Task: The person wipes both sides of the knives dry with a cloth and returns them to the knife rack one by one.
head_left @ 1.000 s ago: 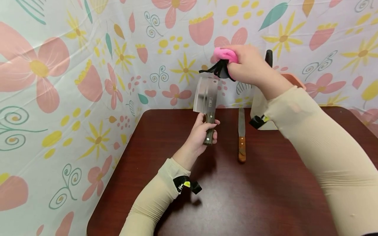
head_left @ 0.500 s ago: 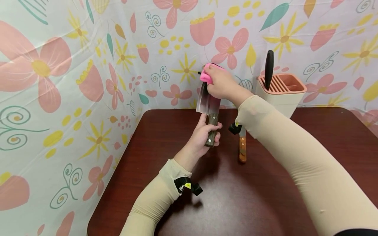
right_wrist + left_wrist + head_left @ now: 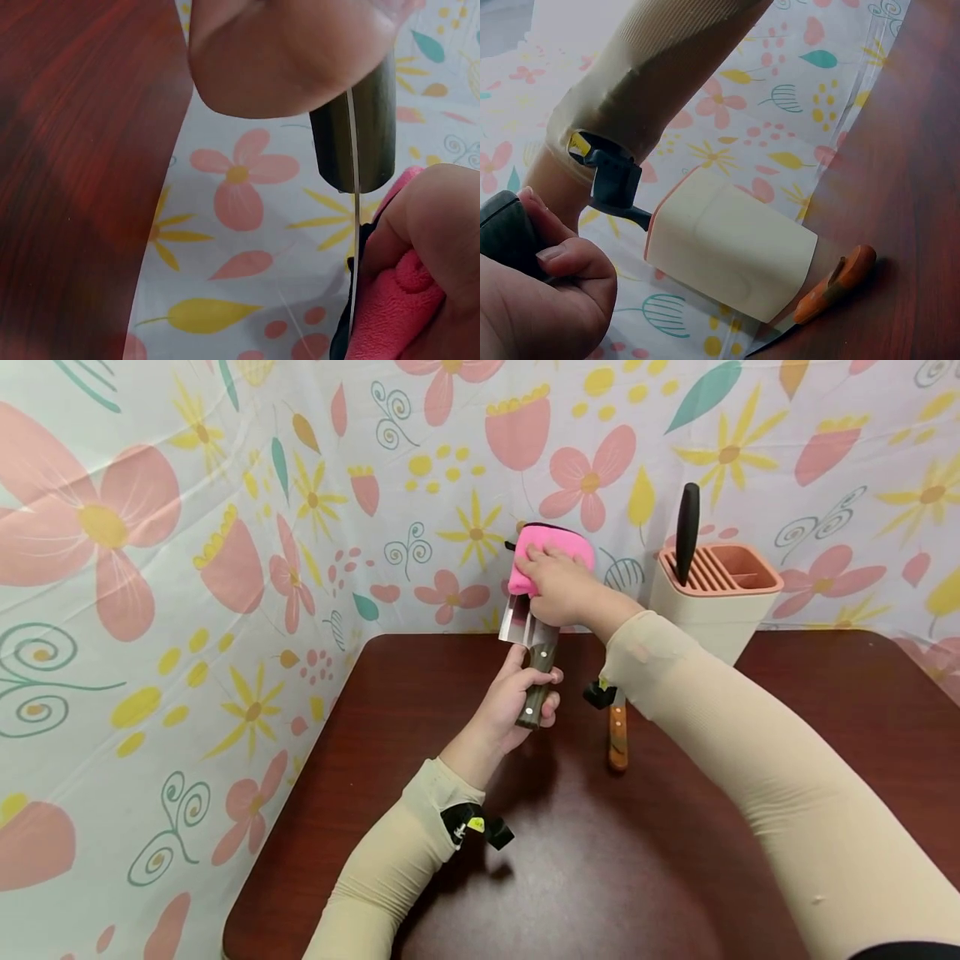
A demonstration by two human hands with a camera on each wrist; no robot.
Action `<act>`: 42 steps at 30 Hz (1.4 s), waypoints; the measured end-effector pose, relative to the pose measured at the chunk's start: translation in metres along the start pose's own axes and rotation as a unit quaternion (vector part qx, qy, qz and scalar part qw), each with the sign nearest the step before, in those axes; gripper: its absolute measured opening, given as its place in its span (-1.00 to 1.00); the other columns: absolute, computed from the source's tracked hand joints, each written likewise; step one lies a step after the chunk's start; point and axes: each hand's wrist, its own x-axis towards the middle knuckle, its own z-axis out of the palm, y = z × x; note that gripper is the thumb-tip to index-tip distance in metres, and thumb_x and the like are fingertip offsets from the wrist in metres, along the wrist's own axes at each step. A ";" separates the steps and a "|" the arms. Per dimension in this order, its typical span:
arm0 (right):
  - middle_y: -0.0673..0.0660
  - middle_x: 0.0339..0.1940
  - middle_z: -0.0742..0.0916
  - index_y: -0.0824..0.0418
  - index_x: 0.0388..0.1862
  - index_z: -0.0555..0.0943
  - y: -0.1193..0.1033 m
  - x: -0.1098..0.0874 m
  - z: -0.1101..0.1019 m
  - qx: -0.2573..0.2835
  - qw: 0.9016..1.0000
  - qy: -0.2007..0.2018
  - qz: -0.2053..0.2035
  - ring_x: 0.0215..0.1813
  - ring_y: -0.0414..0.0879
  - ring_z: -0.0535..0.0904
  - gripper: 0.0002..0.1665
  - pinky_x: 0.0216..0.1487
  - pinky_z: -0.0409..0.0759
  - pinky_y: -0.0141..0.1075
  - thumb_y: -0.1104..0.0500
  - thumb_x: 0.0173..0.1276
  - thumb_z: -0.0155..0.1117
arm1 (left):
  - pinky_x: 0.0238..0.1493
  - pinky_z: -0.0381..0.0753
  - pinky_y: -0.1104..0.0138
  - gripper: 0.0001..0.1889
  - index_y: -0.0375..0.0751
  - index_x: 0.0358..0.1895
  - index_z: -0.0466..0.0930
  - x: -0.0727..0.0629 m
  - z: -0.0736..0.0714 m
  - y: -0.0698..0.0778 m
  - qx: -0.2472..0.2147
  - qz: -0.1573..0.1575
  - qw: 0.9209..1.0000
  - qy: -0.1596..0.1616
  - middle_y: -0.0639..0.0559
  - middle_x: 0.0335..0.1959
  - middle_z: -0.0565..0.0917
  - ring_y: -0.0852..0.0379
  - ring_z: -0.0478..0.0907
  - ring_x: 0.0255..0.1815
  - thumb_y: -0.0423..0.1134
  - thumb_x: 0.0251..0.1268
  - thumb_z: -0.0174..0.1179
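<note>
My left hand (image 3: 504,702) grips the dark handle of a cleaver (image 3: 538,687), holding it up over the table's far edge with the blade pointing upward. Over the upper blade lies a fleecy pink cloth (image 3: 577,550) with black edging, hiding most of the steel. My right hand (image 3: 558,583) holds this cloth against the blade, fingers spread across its front. In the right wrist view the blade (image 3: 355,247) shows edge-on, the pink cloth (image 3: 397,307) bunched beside it under the right hand (image 3: 442,225). The left wrist view shows the left hand (image 3: 547,300) curled round the handle end.
A cream knife block (image 3: 705,622) with an orange slotted top stands at the back, a black-handled utensil (image 3: 687,531) in one slot. On the dark wooden table (image 3: 720,827) lies a narrow-bladed tool with a wooden handle (image 3: 617,739). Flowered cloth hangs behind and left.
My right hand has come down and left from above the cleaver, bringing the pink cloth onto the blade, where it now lies spread wider. The left hand and cleaver have hardly moved.
</note>
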 end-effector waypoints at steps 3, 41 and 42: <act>0.28 0.73 0.03 0.19 0.69 0.06 -0.001 -0.003 0.001 0.001 1.000 -0.003 -0.008 0.75 0.28 -0.20 -0.05 0.63 -0.18 0.39 0.29 0.26 -0.05 | -0.60 0.35 0.46 -0.45 0.10 0.45 0.06 0.001 0.000 0.001 0.000 0.001 1.000 0.002 0.06 -0.27 0.40 0.27 0.35 -0.69 -0.41 0.49 -0.16; 0.25 0.60 0.39 0.22 0.47 0.48 -0.027 -0.073 0.010 0.071 0.981 -0.022 -0.179 0.69 0.23 0.15 -0.20 0.67 0.12 0.11 0.47 0.20 -0.09 | -0.64 0.35 0.42 -0.57 0.22 0.14 0.28 0.007 -0.011 -0.002 0.021 0.021 0.998 0.055 0.06 -0.34 0.48 0.24 0.36 -0.73 -0.44 0.40 -0.14; 0.25 0.59 0.41 0.22 0.46 0.49 -0.027 -0.074 0.010 0.071 0.980 -0.021 -0.183 0.68 0.22 0.17 -0.22 0.67 0.13 0.10 0.47 0.21 -0.07 | -0.64 0.36 0.42 -0.57 0.21 0.13 0.28 0.007 -0.012 -0.002 0.022 0.021 0.998 0.055 0.07 -0.35 0.48 0.24 0.36 -0.73 -0.45 0.40 -0.15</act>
